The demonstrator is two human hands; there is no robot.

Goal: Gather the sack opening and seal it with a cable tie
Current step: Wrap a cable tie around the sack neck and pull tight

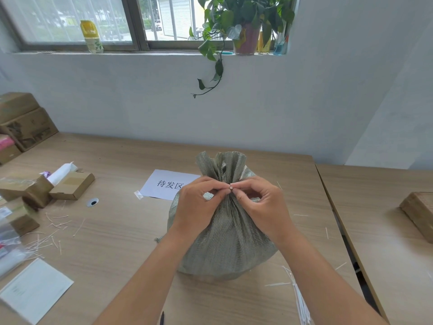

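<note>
A grey-green woven sack (225, 240) stands full on the wooden table (131, 231), its top bunched into a pleated neck that fans out above. My left hand (199, 202) and my right hand (260, 202) meet at the front of the neck. Thumbs and forefingers of both pinch a small white cable tie (231, 186) there. Most of the tie is hidden by my fingers and the folds, so I cannot tell how far it wraps around.
A bundle of white cable ties (298, 299) lies at the front right, cut tie ends (49, 235) scatter at left. A white paper sign (164, 184) lies behind the sack. Cardboard boxes (70, 185) sit left, a booklet (35, 289) front left, a second table (384, 231) right.
</note>
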